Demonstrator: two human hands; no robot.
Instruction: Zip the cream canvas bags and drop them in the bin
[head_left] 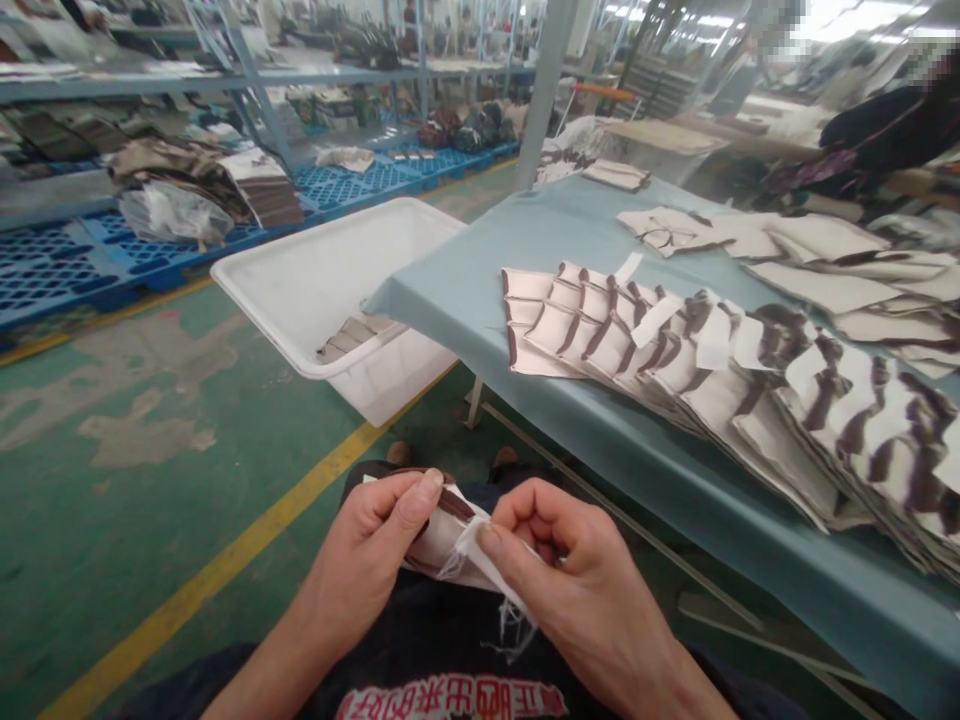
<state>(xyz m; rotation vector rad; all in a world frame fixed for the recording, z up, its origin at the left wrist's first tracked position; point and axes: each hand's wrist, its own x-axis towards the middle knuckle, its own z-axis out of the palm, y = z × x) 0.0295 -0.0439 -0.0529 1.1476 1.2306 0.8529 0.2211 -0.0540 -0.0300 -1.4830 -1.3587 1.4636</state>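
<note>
Over my lap I hold a cream fabric piece (pixel 439 545) with a dark brown edge. My left hand (pixel 375 540) is closed on it, the thumb pressing down near the brown edge. My right hand (pixel 570 550) pinches a white cloth strip (pixel 487 560) that lies against the piece. Loose frayed threads (pixel 516 625) dangle from the strip below my right hand. Part of the piece is hidden behind my fingers.
To my right, a table with a blue-green cover (pixel 450 290) bears overlapping rows of cream and brown pieces (pixel 600 320), some with white strips. Ahead stands a white plastic bin (pixel 337 240) with a few pieces inside. Blue pallets (pixel 360 180) with fabric stacks lie beyond.
</note>
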